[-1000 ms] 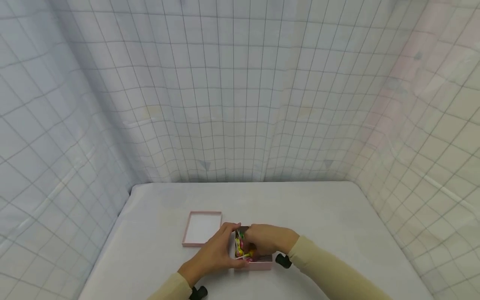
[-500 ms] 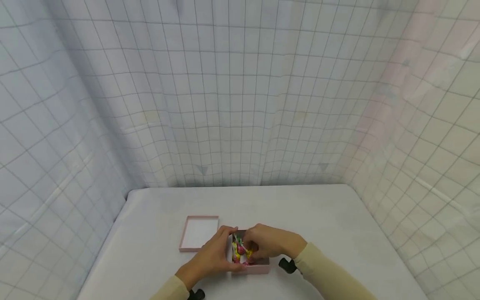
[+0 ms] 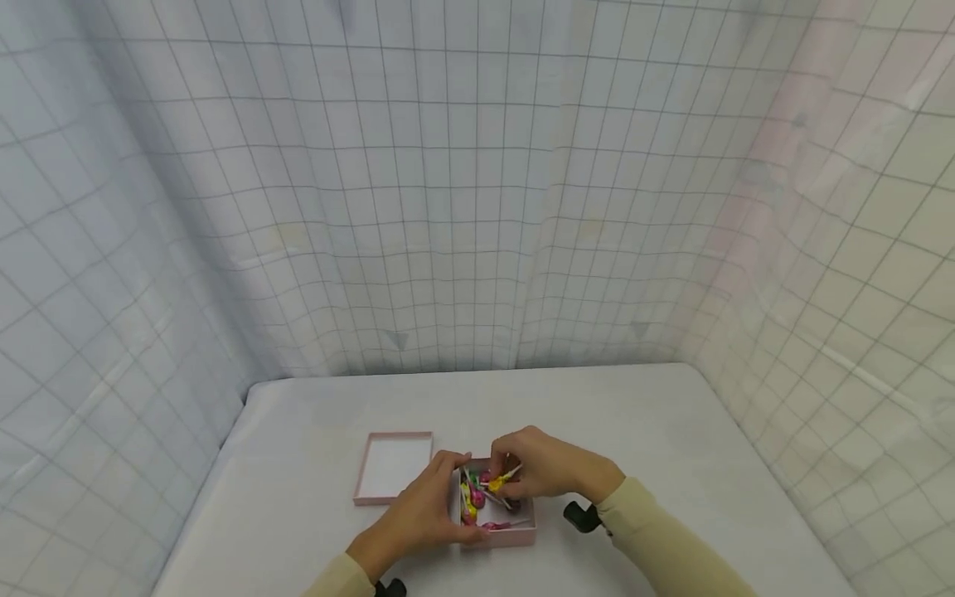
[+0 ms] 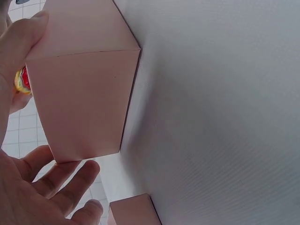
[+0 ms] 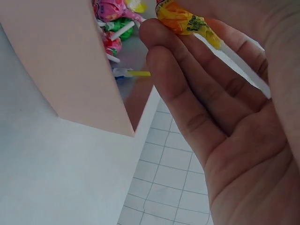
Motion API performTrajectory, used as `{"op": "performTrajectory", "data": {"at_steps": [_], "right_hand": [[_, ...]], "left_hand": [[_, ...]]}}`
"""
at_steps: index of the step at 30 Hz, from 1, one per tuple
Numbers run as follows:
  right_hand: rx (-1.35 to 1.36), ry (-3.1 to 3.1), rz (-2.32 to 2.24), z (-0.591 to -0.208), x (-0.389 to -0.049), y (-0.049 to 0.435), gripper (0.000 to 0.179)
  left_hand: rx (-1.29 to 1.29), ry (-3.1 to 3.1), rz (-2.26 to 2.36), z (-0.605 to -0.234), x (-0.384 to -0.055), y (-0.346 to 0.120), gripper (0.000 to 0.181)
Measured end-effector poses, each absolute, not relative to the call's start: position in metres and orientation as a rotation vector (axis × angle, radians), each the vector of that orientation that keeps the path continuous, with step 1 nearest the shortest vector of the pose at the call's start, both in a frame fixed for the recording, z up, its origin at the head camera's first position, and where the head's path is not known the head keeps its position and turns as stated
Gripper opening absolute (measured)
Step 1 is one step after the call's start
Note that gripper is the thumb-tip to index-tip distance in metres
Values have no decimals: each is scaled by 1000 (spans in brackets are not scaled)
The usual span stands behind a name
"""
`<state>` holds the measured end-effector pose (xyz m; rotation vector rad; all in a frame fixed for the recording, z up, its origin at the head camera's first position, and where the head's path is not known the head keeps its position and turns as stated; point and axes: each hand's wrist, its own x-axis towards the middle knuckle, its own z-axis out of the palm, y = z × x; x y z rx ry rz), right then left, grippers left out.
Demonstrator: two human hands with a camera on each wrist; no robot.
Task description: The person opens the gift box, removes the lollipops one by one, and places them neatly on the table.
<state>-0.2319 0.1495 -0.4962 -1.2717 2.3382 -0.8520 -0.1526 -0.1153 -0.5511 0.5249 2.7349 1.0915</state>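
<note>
Two hands are working the box on the table: left hand fingers gripping its side, right hand fingers pinching a lollipop above it, risking snagging others out.

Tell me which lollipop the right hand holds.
The yellow-wrapped lollipop, pinched in the right hand above the pink box; the other lollipops lie inside the box.
</note>
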Motion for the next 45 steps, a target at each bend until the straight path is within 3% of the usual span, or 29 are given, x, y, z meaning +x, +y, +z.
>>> {"op": "performTrajectory", "data": {"at_steps": [7, 22, 45], "right_hand": [[-1233, 2376, -816, -493, -236, 153, 28], [-1324, 2535, -865, -501, -256, 180, 21], [-931, 2651, -955, -565, -290, 224, 21]], "left_hand": [[517, 2705, 1106, -555, -151, -114, 122], [491, 2684, 1102, -554, -154, -121, 125], [490, 2613, 1171, -552, -155, -119, 123]]}}
